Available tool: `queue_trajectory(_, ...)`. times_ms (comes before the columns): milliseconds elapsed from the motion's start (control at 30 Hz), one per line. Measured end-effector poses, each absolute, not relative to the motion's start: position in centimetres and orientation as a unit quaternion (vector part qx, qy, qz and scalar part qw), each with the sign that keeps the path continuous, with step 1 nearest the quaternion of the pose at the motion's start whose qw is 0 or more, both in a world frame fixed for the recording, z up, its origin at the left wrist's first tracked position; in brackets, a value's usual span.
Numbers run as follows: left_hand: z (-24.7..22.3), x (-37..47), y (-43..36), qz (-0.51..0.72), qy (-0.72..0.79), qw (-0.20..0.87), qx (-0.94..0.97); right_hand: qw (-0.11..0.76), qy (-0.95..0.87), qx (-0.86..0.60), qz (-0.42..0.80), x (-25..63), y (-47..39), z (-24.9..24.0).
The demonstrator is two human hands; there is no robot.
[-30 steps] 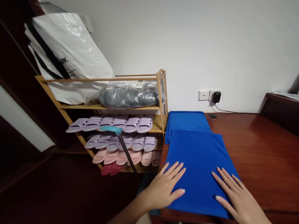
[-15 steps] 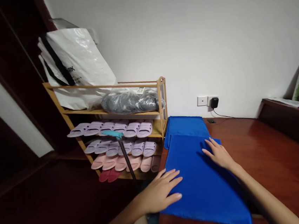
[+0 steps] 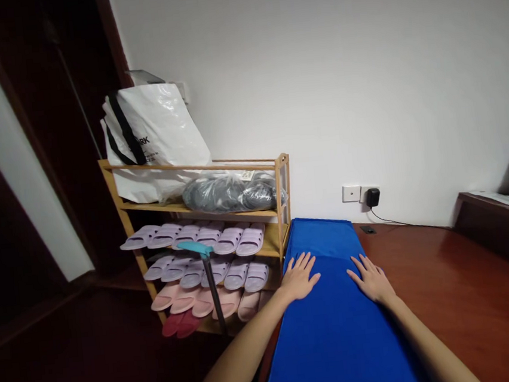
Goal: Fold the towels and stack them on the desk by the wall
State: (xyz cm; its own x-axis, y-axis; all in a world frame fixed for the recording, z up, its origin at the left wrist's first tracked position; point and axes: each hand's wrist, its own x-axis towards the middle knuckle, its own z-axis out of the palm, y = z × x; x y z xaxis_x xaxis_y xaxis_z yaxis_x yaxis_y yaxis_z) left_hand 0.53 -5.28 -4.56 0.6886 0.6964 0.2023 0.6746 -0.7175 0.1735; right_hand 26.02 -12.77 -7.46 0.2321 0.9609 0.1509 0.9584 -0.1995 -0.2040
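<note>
A long strip of folded blue cloth point(image 3: 335, 333) runs from the near edge of the wooden table point(image 3: 461, 279) toward the wall. Its far part point(image 3: 324, 235) has a slightly raised layer edge just beyond my fingers. My left hand point(image 3: 299, 278) lies flat on the cloth's left side, fingers spread. Across from it, my right hand point(image 3: 373, 278) rests on the right edge of the cloth, its fingers also stretched out. Neither hand grips anything.
Left of the table stands a wooden shoe rack point(image 3: 286, 212) with several slippers point(image 3: 250, 239), a white bag point(image 3: 162, 128) and a plastic-wrapped grey bundle point(image 3: 236, 191). A blue-topped pole point(image 3: 212, 285) stands before it. A black adapter point(image 3: 373, 197) is plugged into the wall.
My left hand has moved forward along the cloth to lie level with my right hand. The near cloth now reaches farther over the far part. The camera view has shifted.
</note>
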Motion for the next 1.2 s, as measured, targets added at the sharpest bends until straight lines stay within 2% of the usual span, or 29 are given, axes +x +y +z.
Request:
queue_trajectory(367, -5.1, -0.4, -9.1, 0.121, 0.374, 0.019, 0.919, 0.119, -0.624, -0.772, -0.003, 25.5, -16.5, -7.4)
queue_trajectory(867, -3.4, -6.8, -22.1, 0.132, 0.322, 0.024, 0.937, 0.167, -0.63, -0.758, -0.034, 20.2, -30.6, -7.9)
queue_trajectory(1000, -2.4, -7.8, -23.0, 0.143, 0.312, 0.043, 0.938, 0.187, -0.654, -0.733, 0.004, 21.7, -33.4, -7.9)
queue_trajectory(1200, -1.4, -7.3, -19.0, 0.192, 0.332, 0.086, 0.92, 0.261, -0.571, -0.772, 0.104, 27.1, -34.0, -7.7)
